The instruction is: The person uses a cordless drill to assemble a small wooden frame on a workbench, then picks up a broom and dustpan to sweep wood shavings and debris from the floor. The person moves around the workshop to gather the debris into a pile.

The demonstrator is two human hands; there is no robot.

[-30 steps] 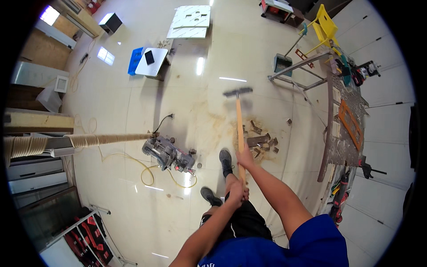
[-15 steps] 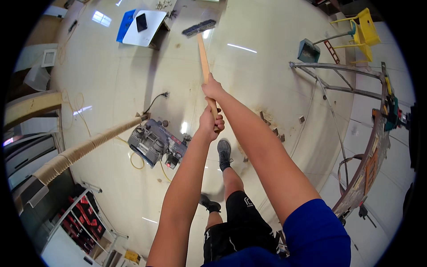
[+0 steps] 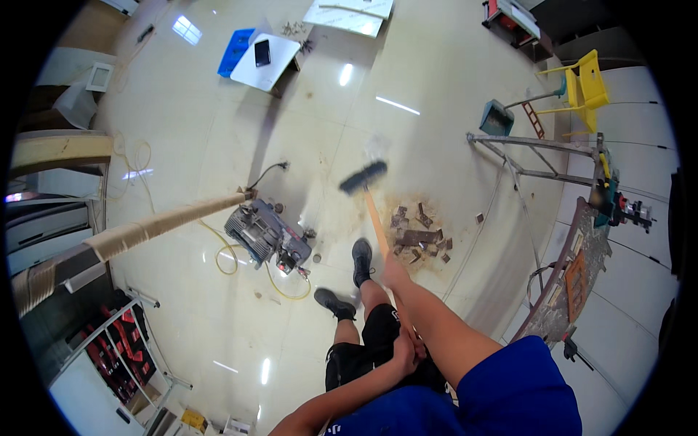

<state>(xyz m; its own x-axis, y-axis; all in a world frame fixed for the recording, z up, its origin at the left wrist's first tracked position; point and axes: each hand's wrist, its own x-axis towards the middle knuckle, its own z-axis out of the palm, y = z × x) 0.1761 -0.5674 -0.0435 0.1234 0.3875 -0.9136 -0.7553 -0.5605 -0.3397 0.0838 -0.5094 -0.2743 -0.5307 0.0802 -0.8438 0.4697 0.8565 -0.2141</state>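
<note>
Both of my hands hold a broom (image 3: 377, 225) with a pale wooden handle. My right hand (image 3: 395, 273) wraps the handle partway down, and my left hand (image 3: 408, 349) grips its upper end close to my shorts. The dark bristle head (image 3: 363, 177) is on or just above the floor ahead of my feet, slightly blurred, with a faint dusty patch just beyond it. Right of the handle lies a pile of brown wood scraps (image 3: 419, 237) with sawdust around it.
An air compressor (image 3: 265, 236) with a yellow hose stands left of my feet. A cardboard-wrapped post (image 3: 167, 224) slants in from the left. To the right are a metal trestle (image 3: 538, 149), a teal dustpan (image 3: 497, 117) and a yellow chair (image 3: 586, 81). A small white table (image 3: 265, 65) is ahead.
The broom head has come from far ahead back toward my feet. Both hands have drawn in toward my body. The scrap pile, earlier mostly behind my right arm, now shows.
</note>
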